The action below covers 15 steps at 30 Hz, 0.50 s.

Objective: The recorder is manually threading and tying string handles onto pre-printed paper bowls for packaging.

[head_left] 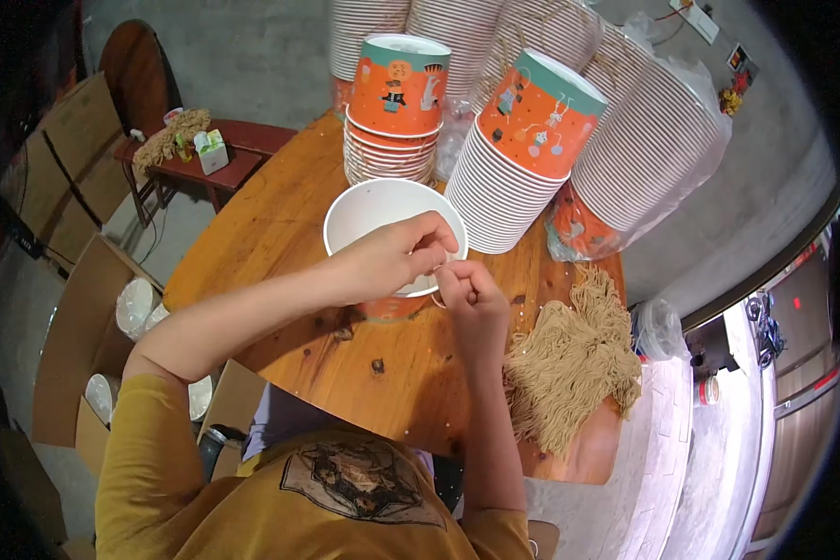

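Observation:
A white-lined paper bucket [369, 205] with an orange outside stands upright at the table's near middle. My left hand [411, 252] reaches across its mouth, thumb and fingers pinched together at the right side of the rim. Just outside that rim my right hand [476, 294] is closed too, its fingertips meeting those of the left. A thin pale cord [440, 301] shows as a small curl below the fingertips; both hands appear to pinch it, though most of it is hidden. To the right of my right forearm lies a heap of tan cords [574, 364].
Nested orange and green paper buckets stand behind: a short stack [397, 103], a tall leaning stack [518, 159] and plastic-wrapped stacks [653, 131]. The wooden table [280, 233] has a curved edge. An open carton [75, 317] sits low left. More cords [173, 140] lie on a red bench [243, 135].

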Motion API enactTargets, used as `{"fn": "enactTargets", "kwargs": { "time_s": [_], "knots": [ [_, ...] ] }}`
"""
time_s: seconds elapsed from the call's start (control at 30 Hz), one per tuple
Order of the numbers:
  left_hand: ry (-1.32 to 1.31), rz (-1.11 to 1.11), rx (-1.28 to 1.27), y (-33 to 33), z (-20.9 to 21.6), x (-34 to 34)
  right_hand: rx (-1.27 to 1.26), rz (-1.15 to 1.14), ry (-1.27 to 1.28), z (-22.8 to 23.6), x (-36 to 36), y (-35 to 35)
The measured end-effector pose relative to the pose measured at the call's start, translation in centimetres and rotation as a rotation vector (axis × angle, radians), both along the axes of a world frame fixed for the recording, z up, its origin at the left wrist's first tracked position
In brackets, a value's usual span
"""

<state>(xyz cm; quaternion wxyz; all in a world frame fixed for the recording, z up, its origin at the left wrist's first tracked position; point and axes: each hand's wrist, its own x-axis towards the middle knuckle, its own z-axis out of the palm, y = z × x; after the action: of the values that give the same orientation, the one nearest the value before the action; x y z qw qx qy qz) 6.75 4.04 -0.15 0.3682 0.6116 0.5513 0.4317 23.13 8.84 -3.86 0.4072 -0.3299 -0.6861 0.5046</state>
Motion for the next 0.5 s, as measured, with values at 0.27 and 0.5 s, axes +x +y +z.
{"fn": "enactTargets", "kwargs": {
  "time_s": [0.27,0.5],
  "knots": [
    [-0.252,-0.117,-0.320,0.3,0.8,-0.5,-0.056,0.041,0.129,-0.2,-0.1,0.3],
    [-0.270,-0.043,-0.319,0.8,0.4,-0.6,0.199,-0.023,-0.373,3.7,2.9,-0.1]
  ]
}}
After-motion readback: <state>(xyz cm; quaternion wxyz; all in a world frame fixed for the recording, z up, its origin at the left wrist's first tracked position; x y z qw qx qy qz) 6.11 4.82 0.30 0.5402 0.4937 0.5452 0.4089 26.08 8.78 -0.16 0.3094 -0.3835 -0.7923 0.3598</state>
